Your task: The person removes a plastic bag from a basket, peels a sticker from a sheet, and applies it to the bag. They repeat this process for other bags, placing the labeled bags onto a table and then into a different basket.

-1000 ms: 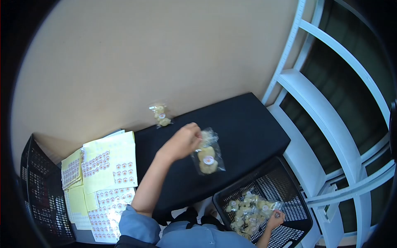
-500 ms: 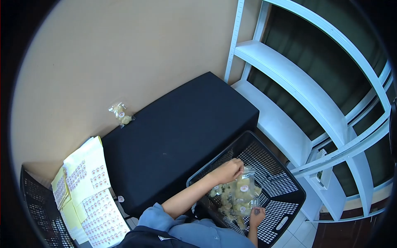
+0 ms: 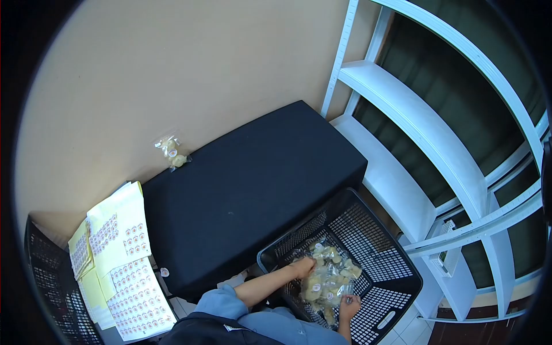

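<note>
A black perforated plastic basket (image 3: 397,247) holds clear plastic bags of pale yellow, rounded pieces (image 3: 339,259), some with small round labels. My left hand (image 3: 303,268) reaches in with closed fingers, gripping the left edge of a labelled clear bag (image 3: 328,287). Pinched at the lower right edge of that bag is my right hand (image 3: 349,307), also closed. The bag lies low over the other bags, so their outlines run together. Another labelled bag of pale pieces (image 3: 175,154) rests at the table's back left edge, against the wall.
A black-covered table (image 3: 247,178) stands beyond the basket. Sheets of round stickers (image 3: 135,293) lie at left, over another black basket (image 3: 49,276). One loose sticker (image 3: 165,272) sits near the table's left edge. White metal shelves (image 3: 402,109) rise on the right.
My left hand has moved left and down, and the bag has gone from raised and upright to lying lower in the basket. My right hand has shifted slightly down and left.
</note>
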Demonstrator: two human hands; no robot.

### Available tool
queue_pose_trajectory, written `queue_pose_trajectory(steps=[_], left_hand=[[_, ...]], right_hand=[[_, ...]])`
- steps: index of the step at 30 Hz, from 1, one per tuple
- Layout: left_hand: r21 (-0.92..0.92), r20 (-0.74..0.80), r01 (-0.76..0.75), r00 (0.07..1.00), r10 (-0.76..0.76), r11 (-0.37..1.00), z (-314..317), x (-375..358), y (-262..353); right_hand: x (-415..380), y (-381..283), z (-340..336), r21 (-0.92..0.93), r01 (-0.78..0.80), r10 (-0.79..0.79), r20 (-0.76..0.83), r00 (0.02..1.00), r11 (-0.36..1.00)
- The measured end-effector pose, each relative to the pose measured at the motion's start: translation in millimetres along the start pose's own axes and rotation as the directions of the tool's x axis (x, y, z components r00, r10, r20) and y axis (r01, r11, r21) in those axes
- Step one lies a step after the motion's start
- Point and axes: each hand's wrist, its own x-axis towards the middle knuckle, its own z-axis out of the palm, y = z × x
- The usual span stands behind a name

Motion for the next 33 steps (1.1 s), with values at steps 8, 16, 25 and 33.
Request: queue_pose_trajectory(steps=[8, 16, 25, 33], left_hand=[[-0.036, 0.074, 0.11, 0.992, -0.107, 0.993, -12.8, -17.1, -11.6], [-0.167, -0.036, 0.016, 0.999, -0.022, 0.986, -71.1, -57.9, 2.5], [-0.333, -0.018, 0.219, 0.971, -0.238, 0.917, -284.8, -201.0, 10.1], [-0.398, -0.29, 0.221, 0.891, -0.35, 0.89, -331.4, -263.4, 6.2]], right_hand=[[59.6, -77.5, 9.0, -0.05, 0.131, -0.132, -0.015, 0.991, 0.99], [134.9, -320.2, 73.9, 0.327, 0.604, -0.606, -0.11, 0.788, 0.726], [73.0, -550.2, 249.3, 0.746, 0.418, -0.83, 0.322, 0.455, 0.518], [28.8, -607.8, 352.2, 0.694, 0.263, -0.685, 0.443, 0.578, 0.671]])
